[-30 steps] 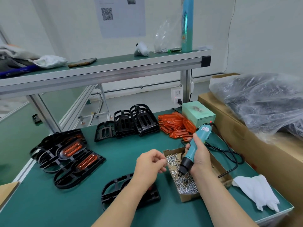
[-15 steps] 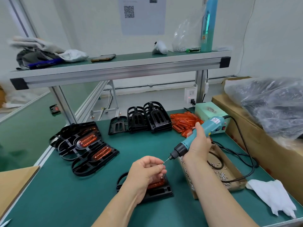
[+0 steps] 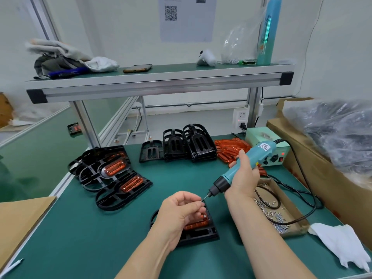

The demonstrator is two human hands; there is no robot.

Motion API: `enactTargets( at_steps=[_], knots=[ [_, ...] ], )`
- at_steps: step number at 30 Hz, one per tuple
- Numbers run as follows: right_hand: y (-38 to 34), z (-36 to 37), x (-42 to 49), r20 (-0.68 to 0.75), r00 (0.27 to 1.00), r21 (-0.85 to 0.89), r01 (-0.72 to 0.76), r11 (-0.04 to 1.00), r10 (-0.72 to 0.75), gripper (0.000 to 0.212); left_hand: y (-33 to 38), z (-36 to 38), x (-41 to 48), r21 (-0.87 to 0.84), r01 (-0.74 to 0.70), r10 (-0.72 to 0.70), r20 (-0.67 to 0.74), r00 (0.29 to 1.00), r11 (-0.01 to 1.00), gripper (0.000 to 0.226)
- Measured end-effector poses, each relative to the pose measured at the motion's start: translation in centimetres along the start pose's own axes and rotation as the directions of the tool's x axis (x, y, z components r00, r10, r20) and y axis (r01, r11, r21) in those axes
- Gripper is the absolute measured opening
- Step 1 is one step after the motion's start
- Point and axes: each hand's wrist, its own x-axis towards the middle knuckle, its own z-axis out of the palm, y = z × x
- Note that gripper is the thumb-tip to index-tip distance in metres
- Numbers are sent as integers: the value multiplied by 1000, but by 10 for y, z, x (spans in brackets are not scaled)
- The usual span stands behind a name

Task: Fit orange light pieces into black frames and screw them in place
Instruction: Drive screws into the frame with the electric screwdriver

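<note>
A black frame [image 3: 199, 234] with an orange light piece [image 3: 196, 225] in it lies on the green mat near me. My left hand [image 3: 179, 212] hovers over it and pinches a small screw [image 3: 200, 200] at its fingertips. My right hand [image 3: 244, 176] grips a teal electric screwdriver [image 3: 241, 168], tilted down to the left, its bit tip touching the pinched screw. Finished frames with orange pieces [image 3: 112, 176] lie at the left. Empty black frames [image 3: 181, 146] and a pile of orange pieces [image 3: 229, 150] sit at the back.
A cardboard tray of screws [image 3: 281, 214] lies right of my right arm, with the screwdriver cable looping over it. The power box [image 3: 267, 146], a cardboard box with a plastic bag [image 3: 332, 137], a white glove [image 3: 340, 242] and a shelf [image 3: 161, 81] surround the mat.
My right hand lifted the screwdriver out of the screw tray and swung it left. Its bit now meets the screw held by my left hand over the frame.
</note>
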Motion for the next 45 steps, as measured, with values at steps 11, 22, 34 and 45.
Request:
enactTargets(
  at_steps=[11,22,34,45],
  knots=[
    [5,2,-4,7,1000,-17,4,1000,-4,29,1,-3,-4,58,-25,27,-30,999,998,12],
    [9,6,-9,-51,998,-78,18,997,-22,19,-10,7,-12,312,-227,279,-131,951,922,26],
    [12,8,-11,-78,997,-81,-2,997,-4,17,-11,-1,-10,390,-305,370,-101,923,869,28],
    [7,20,-15,62,990,-95,130,987,-124,22,-8,-37,-22,798,-319,518,10,855,511,43]
  ],
)
